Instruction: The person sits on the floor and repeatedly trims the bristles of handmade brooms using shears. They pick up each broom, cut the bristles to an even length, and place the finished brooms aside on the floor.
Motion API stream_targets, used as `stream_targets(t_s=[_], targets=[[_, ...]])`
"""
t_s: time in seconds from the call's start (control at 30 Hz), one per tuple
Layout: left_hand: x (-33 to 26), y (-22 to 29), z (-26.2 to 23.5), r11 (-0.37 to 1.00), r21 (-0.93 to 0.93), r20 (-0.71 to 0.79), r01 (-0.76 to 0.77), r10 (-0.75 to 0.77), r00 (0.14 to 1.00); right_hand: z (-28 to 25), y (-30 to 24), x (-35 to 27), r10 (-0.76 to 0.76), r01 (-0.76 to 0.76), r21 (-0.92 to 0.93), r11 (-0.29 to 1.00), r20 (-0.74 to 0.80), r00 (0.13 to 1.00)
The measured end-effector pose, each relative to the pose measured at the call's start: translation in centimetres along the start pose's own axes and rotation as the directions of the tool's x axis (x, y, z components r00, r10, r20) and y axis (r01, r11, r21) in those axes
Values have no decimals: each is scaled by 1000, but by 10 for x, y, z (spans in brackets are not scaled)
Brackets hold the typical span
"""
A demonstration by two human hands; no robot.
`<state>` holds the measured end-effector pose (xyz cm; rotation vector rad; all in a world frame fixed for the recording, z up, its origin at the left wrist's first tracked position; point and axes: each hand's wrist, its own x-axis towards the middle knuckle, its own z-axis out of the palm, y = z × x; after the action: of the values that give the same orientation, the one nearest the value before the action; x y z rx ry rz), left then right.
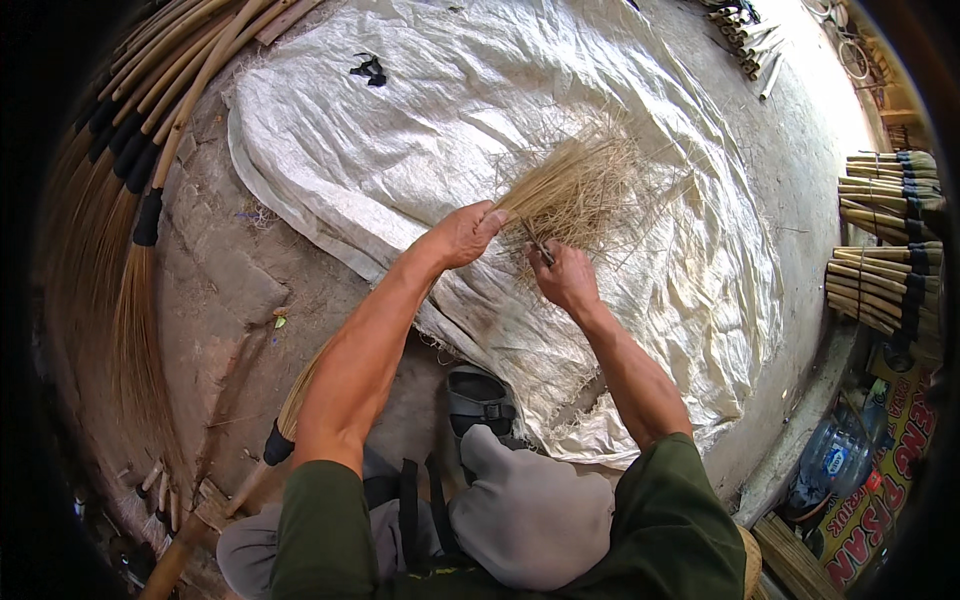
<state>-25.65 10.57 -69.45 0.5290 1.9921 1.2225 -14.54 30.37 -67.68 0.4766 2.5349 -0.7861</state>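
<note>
My left hand [467,235] is closed around one end of a bundle of dry, straw-coloured broom bristles [553,182], which fans out away from me to the right. Close by on the right, my right hand [568,278] grips a narrow dark metal tool [538,246]; whether it is a knife or one blade of shears I cannot tell. The tool's tip reaches up to the underside of the bundle. Beneath and beyond both hands, loose bristle pieces [622,215] lie heaped on a wrinkled white woven sheet [390,150].
Long-handled brooms [147,215] lean at the left. Another broom [280,440] rests beside my left forearm. A black scrap [370,70] lies on the sheet. Tied broom bundles [880,285], a large clear water bottle [835,455] and a printed banner [880,515] are at the right.
</note>
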Motion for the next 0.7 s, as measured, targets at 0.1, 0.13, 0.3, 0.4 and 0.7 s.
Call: stream_targets(t_s=[0.1,0.13,0.3,0.4,0.7], targets=[[3,-7,-1,1000,-16,-21,2,-2,1000,5,8,-3,-4,5,59,998,-3,1000],[3,-9,-2,1000,-20,-27,-5,5,1000,6,11,-5,-13,12,117,993,11,1000],[2,-10,-8,994,-96,20,54,-52,998,3,16,-5,-59,50,234,971,31,998],[1,-7,-10,994,-102,9,26,-26,1000,3,20,-3,-80,71,248,966,29,996],[3,-13,-8,999,-51,-100,-19,14,995,31,41,-11,-258,286,98,953,-226,939]])
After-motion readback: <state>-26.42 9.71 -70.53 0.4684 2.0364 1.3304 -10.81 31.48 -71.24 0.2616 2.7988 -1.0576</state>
